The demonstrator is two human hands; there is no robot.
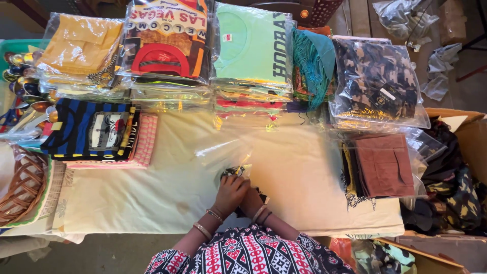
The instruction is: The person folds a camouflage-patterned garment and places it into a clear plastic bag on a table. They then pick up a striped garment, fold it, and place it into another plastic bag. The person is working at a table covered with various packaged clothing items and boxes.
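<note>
My left hand (229, 193) and my right hand (252, 200) are pressed together at the near edge of a cream cloth-covered table (152, 198). Both grip a small dark object (234, 171) at the near end of a clear plastic bag (238, 144) that lies flat on the cloth and stretches away from me. What the small object is cannot be made out. Bangles sit on both wrists, and my patterned red, black and white sleeves show at the bottom.
Stacks of bagged shirts line the far side: yellow (81, 43), printed red (165, 38), mint green (251, 43), camouflage (378, 81). A striped blue shirt (89, 129) lies left, a brown garment (383, 165) right. A wicker basket (20, 187) sits far left, cardboard boxes (469, 137) right.
</note>
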